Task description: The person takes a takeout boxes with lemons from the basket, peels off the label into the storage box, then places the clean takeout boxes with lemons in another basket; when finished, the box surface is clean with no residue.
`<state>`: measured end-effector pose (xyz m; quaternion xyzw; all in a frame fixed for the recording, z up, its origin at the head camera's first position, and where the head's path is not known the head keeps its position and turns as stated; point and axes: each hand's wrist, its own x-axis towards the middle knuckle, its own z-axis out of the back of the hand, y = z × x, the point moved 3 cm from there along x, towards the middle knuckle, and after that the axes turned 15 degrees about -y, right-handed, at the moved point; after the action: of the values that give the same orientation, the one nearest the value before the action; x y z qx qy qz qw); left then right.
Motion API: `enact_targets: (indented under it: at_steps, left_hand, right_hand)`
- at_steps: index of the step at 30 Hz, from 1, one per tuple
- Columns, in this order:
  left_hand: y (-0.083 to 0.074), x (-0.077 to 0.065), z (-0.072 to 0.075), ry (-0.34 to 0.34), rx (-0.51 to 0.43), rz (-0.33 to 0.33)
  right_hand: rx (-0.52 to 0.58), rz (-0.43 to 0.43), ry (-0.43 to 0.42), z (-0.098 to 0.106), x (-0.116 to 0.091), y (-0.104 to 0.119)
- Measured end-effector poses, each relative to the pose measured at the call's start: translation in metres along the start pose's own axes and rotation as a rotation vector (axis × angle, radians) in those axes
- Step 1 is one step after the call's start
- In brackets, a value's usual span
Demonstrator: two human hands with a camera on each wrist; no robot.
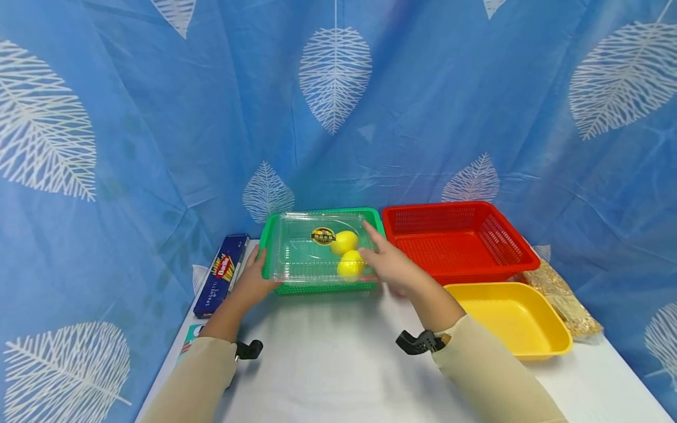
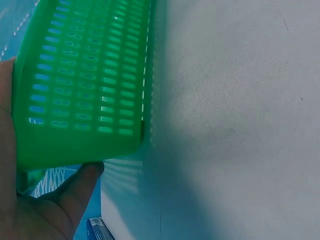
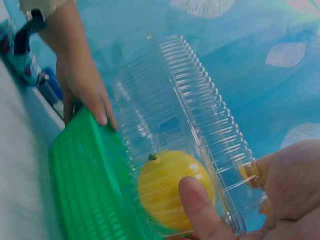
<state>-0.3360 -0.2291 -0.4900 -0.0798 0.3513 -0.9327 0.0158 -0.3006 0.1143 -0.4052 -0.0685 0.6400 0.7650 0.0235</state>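
Note:
A clear plastic container [image 1: 296, 249] with a black-and-gold label and two yellow lemons [image 1: 350, 264] inside sits over the green basket [image 1: 317, 288]. My right hand [image 1: 394, 265] grips the container's right end. In the right wrist view, its thumb lies across the side in front of a lemon [image 3: 172, 187], fingers behind. My left hand [image 1: 252, 286] holds the basket's left end; in the left wrist view the thumb presses near a corner of the slotted green wall [image 2: 87, 100]. The container appears tilted in the right wrist view. Whether its base touches the basket floor is hidden.
A blue Barilla spaghetti box [image 1: 222, 275] lies left of the basket, with a teal packet [image 1: 189, 339] nearer. To the right stand a red basket [image 1: 460, 273] and a yellow tray [image 1: 513, 317]. A bag of dry golden food [image 1: 566, 299] lies beyond them by the blue curtain.

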Motion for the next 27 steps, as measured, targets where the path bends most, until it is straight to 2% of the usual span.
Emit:
enact_targets:
  at_steps: [9, 16, 22, 27]
  left_hand:
    - [0.001, -0.001, 0.001, -0.012, -0.009, -0.017]
    - [0.001, 0.0, 0.001, 0.0, 0.003, -0.047]
    - [0.001, 0.002, 0.0, 0.005, 0.029, -0.053]
    - [0.0, -0.001, -0.001, 0.025, 0.002, -0.042]
  right_hand:
    - [-0.001, -0.007, 0.065, 0.002, -0.038, -0.018]
    - [0.027, -0.026, 0.158, 0.001, -0.065, -0.04]
    - [-0.01, -0.035, 0.169, 0.006, -0.078, -0.059]
    - [-0.032, -0.032, 0.167, 0.01, -0.082, -0.084]
